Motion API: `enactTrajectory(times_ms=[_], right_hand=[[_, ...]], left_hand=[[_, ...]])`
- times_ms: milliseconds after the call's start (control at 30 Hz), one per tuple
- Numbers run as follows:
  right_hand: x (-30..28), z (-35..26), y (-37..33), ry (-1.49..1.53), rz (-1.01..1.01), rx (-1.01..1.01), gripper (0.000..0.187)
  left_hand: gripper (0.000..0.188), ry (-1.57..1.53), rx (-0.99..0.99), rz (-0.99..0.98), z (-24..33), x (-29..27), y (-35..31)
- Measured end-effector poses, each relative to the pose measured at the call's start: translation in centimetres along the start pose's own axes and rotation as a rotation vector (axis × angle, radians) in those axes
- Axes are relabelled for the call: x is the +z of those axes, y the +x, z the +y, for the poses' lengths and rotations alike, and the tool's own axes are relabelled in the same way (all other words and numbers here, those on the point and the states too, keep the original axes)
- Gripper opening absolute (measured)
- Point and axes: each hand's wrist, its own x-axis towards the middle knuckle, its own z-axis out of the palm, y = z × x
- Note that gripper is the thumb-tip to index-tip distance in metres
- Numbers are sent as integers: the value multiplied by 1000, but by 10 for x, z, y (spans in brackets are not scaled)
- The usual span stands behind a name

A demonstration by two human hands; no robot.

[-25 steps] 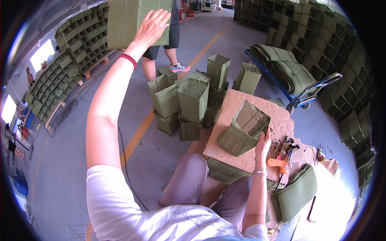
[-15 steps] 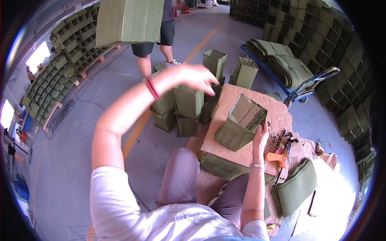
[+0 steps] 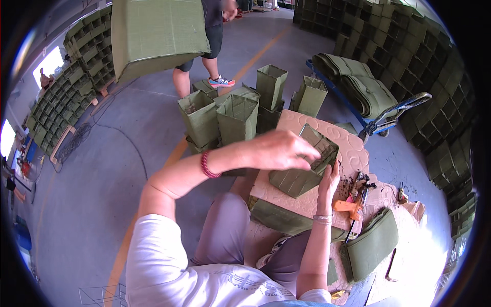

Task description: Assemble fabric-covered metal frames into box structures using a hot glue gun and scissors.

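Observation:
An olive-green, open-topped fabric box sits tilted on a brown padded work surface, its open end upward and thin seams along its walls. My right hand grips the box at its right side. Across the box's opening reaches my left hand, somewhat blurred, its fingers stretched out and apart with nothing visible in them. Whether those fingertips touch the rim, I cannot tell. To the right of the box lies an orange glue gun, beside dark, sticky-looking residue.
Several similar green boxes stand on the floor ahead. A folded green sheet lies at right. Beyond, a blue cart carries folded green sheets. A person stands behind a large green box at the top. Stacked boxes line both sides.
My left hand has swung down and toward me, from above the standing boxes to the opening of the held box. My right hand keeps its grip. The person's arm beyond has shifted.

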Motion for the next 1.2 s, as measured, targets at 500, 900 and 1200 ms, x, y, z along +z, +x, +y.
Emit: enactTrajectory(times_ms=[500, 900, 1200], right_hand=[[-2, -10, -3, -24, -16, 37, 46], [-11, 13, 1, -21, -23, -19, 46], [-19, 29, 10, 37, -51, 10, 47]], left_hand=[[53, 1502, -684, 709, -16, -417, -141], [51, 1656, -290, 566, -57, -430, -166], [64, 1090, -973, 443, -27, -361, -271]])
